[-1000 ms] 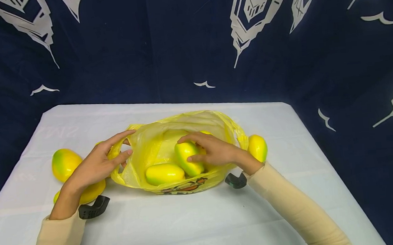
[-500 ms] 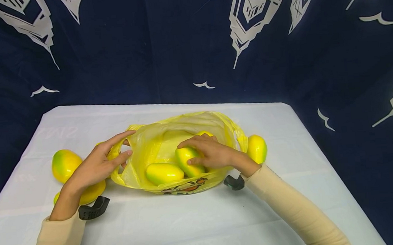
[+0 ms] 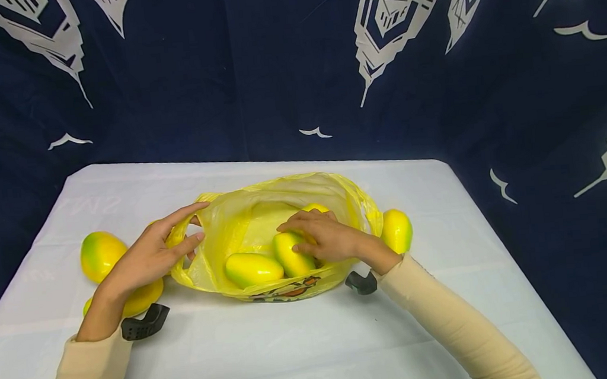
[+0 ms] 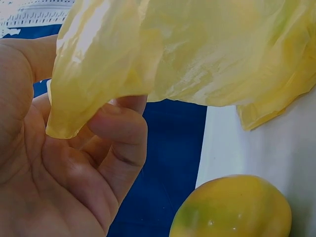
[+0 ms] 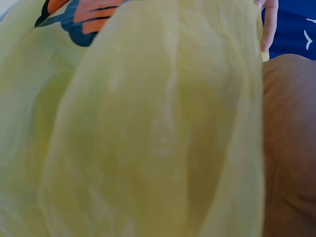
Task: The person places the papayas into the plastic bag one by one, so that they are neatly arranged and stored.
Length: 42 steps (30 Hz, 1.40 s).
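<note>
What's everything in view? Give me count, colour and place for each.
Bag: one, yellow with orange print, mid-table, mouth open.
Mangoes: at least three, yellow-green, in the bag.
Loose mangoes: at least three, yellow-green; two or more by the left wrist, one mango right of the bag.
Table: one, white, underneath.
Backdrop: one, navy with white prints, behind.
Wrist cameras: two, black, one per wrist.
Sleeves: two, cream, on the forearms.
Left hand: one, bare, holding the bag's left.
Right hand: one, bare, gripping a bagged mango.
</note>
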### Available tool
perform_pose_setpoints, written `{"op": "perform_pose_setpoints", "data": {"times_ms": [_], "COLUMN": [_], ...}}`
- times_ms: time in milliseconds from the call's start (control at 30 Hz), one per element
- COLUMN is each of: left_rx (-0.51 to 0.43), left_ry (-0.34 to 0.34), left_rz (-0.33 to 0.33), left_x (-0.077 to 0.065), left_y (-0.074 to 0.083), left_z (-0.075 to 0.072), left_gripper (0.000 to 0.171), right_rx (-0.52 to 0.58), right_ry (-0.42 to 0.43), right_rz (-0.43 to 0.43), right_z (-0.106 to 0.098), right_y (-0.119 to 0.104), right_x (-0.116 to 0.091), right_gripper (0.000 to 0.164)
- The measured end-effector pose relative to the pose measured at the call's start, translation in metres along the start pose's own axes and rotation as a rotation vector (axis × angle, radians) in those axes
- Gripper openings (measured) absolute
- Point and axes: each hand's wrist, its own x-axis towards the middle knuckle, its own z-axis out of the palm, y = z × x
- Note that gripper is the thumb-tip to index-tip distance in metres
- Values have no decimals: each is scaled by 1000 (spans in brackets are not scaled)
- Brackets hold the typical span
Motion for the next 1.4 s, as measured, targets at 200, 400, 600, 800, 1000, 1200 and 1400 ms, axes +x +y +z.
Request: {"op": "perform_pose_setpoints", "data": {"times_ms": [200, 400, 600, 800, 1000, 1200, 1400], "left_rx": [-3, 2, -4, -8, -16, -17, -7], "left_ry": [-1, 0, 0, -1, -4, -1, -1], "left_rz": [0, 11, 11, 9, 11, 25, 33], "left_x": [0, 0, 0, 0, 0, -1, -1], "left_y": [0, -1, 0, -1, -2, -3, -3], "left_z": [0, 0, -1, -1, -1, -2, -2], "left_gripper": [56, 56, 56, 56, 56, 56, 56], "right_rx": [8, 27, 43, 68, 151, 228, 230], "right_ry": [13, 49, 84, 156, 215, 299, 471], "right_rz": [3, -10, -13, -42, -50, 15, 74], "right_z": [-1, -3, -12, -26, -41, -54, -61], "right_y": [1, 2, 1, 4, 10, 19, 36], "right_x": [-1, -2, -9, -20, -34, -56, -81], "right_gripper": [45, 42, 41, 40, 40, 41, 40]}}
